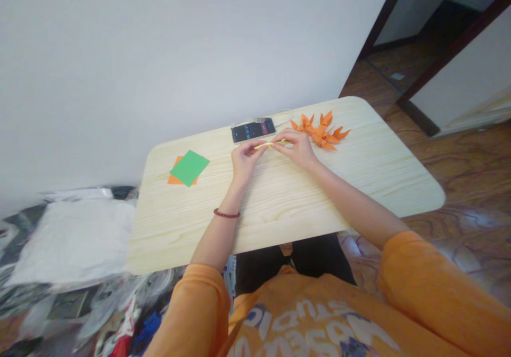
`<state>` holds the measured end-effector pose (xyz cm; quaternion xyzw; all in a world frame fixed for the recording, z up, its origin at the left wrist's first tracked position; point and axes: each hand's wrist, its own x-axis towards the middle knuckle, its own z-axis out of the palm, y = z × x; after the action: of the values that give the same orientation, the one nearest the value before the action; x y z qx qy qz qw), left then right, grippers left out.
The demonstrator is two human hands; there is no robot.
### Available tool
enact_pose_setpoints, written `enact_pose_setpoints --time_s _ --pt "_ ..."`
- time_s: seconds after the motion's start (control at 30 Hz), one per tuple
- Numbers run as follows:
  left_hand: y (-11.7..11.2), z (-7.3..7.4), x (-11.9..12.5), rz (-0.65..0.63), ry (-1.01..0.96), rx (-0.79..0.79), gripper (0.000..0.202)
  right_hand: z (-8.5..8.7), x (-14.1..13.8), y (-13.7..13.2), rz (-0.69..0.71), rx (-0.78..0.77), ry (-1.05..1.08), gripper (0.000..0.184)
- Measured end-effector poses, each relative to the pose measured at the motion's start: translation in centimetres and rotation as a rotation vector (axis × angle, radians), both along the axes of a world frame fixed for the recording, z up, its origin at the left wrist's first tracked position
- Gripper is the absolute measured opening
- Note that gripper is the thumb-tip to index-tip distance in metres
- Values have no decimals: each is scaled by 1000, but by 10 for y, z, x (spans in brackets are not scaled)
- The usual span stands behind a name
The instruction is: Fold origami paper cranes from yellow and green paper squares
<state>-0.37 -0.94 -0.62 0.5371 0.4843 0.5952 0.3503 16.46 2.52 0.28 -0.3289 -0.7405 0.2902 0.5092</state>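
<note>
My left hand [244, 160] and my right hand [296, 147] meet over the middle of a light wooden table [359, 171]. Both pinch a thin pale yellow strip of folded paper [271, 144], one at each end. The strip lies level just above the tabletop. A dark red bead bracelet [226, 214] sits on my left wrist. Several folded orange paper shapes [320, 130] lie just beyond my right hand.
A dark phone [253, 130] with a lit screen lies at the table's far edge. A green sheet [189, 167] over an orange sheet [172, 179] lies to the left. White cloth and bags [72, 240] pile on the floor at left. A doorway [419, 43] opens at the right.
</note>
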Motion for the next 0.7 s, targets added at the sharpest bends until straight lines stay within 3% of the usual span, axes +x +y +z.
enact_pose_setpoints --time_s 0.33,0.7 --pt "-1 3 1 -47 -27 -25 17 4 1 -3 43 -13 -13 23" --pt "-3 4 0 -7 44 2 20 3 1 -3 60 -112 23 15"
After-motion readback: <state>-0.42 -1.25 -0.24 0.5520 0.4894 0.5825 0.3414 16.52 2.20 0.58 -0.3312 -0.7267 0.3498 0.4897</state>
